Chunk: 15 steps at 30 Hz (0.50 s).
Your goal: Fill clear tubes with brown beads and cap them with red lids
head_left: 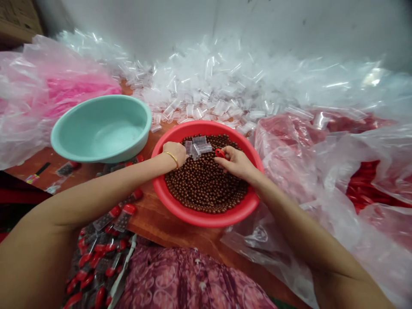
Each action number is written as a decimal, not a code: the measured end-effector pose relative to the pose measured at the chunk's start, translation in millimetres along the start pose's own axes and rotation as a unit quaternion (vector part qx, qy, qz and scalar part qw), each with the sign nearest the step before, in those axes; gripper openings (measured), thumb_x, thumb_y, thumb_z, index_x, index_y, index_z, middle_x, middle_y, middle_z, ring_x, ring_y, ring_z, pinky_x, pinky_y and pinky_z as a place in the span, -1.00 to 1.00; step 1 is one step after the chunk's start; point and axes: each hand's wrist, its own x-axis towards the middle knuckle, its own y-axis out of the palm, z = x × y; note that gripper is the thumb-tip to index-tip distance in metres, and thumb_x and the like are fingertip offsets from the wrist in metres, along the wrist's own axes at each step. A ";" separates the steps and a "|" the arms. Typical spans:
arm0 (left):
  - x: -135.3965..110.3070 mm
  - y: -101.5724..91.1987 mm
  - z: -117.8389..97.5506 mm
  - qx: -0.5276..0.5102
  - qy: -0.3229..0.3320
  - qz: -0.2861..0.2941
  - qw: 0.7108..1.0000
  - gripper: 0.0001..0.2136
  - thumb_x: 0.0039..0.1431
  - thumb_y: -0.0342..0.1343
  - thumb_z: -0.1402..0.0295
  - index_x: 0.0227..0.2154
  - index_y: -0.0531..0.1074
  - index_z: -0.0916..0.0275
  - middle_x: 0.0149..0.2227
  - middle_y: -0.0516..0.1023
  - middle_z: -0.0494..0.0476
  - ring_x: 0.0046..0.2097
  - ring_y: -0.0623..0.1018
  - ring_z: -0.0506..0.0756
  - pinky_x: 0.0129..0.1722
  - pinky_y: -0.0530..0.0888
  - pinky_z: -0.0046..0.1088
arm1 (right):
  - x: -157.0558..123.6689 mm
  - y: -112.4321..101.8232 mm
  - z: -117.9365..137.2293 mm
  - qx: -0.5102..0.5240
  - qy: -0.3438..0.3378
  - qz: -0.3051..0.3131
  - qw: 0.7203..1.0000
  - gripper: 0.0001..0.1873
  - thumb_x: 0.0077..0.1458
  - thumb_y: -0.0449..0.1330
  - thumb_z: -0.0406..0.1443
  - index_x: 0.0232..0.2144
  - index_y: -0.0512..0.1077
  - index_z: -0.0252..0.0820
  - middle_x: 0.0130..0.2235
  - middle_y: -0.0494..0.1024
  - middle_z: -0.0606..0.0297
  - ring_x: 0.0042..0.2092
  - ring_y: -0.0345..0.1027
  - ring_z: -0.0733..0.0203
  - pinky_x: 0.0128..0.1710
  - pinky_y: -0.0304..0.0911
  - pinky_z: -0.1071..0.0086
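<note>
A red basin point(206, 218) full of small round brown balls point(206, 184) stands on the table in front of me. My left hand point(175, 153), with a gold bangle at the wrist, is closed at the basin's left side; its fingertips are down at the balls, and what they hold is hidden. Right beside those fingers, several clear plastic containers point(197, 148) lie on top of the balls. Over the right part of the basin, my right hand point(236, 162) pinches a red plastic cap point(219, 153) between thumb and fingers.
A pale green basin point(103, 128) stands at the left, by pink material in a clear bag point(71, 92). Loose clear containers point(206, 94) pile up along the wall. Plastic bags with red pieces point(370, 184) lie at the right. Red-capped filled containers point(96, 257) heap below my left arm.
</note>
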 end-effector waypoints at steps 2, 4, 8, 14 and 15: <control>6.7 -1.1 -1.5 0.016 -0.027 0.007 0.999 -0.54 0.19 -0.04 0.12 -0.07 0.47 0.43 -0.08 0.53 0.49 0.00 0.52 0.33 -0.09 0.45 -0.24 | 2.3 -0.1 -1.1 0.035 -0.024 -0.025 0.999 -0.80 -0.03 0.16 -0.17 -0.42 0.24 -0.13 -0.52 0.33 0.42 -0.50 0.21 0.31 -0.51 0.14 0.43; 9.8 -3.0 -0.2 0.015 -0.040 0.031 0.999 -0.51 0.11 0.04 0.07 -0.05 0.46 0.38 -0.08 0.55 0.41 -0.03 0.54 0.27 -0.13 0.46 -0.35 | 1.9 -1.3 0.9 0.055 -0.040 -0.042 0.997 -0.79 -0.06 0.18 -0.16 -0.44 0.25 -0.14 -0.53 0.33 0.42 -0.50 0.19 0.31 -0.51 0.13 0.43; 0.7 -5.9 4.0 0.012 -0.001 0.097 0.995 -0.60 0.03 0.11 0.12 -0.13 0.51 0.26 -0.17 0.60 0.22 -0.13 0.58 0.15 -0.22 0.46 -0.52 | -1.5 -4.9 5.6 0.094 -0.041 -0.057 0.993 -0.80 -0.06 0.16 -0.16 -0.47 0.24 -0.13 -0.56 0.28 0.44 -0.51 0.15 0.32 -0.53 0.10 0.44; -37.4 -0.8 -19.8 0.120 0.127 0.128 0.976 -0.77 0.12 0.04 0.39 -0.25 0.55 0.34 -0.19 0.60 0.38 -0.10 0.58 0.23 -0.13 0.48 -0.35 | 0.2 -7.7 10.8 0.183 -0.040 -0.077 0.979 -0.78 -0.08 0.18 -0.18 -0.43 0.24 -0.15 -0.55 0.28 0.46 -0.52 0.16 0.37 -0.55 0.08 0.47; -39.3 2.4 -27.6 0.104 0.142 0.128 0.976 -0.78 0.11 0.02 0.46 -0.27 0.55 0.38 -0.21 0.59 0.43 -0.10 0.58 0.25 -0.12 0.49 -0.30 | 0.5 -8.1 11.5 0.195 -0.042 -0.076 0.977 -0.78 -0.08 0.19 -0.19 -0.43 0.24 -0.15 -0.55 0.28 0.46 -0.53 0.17 0.38 -0.56 0.08 0.48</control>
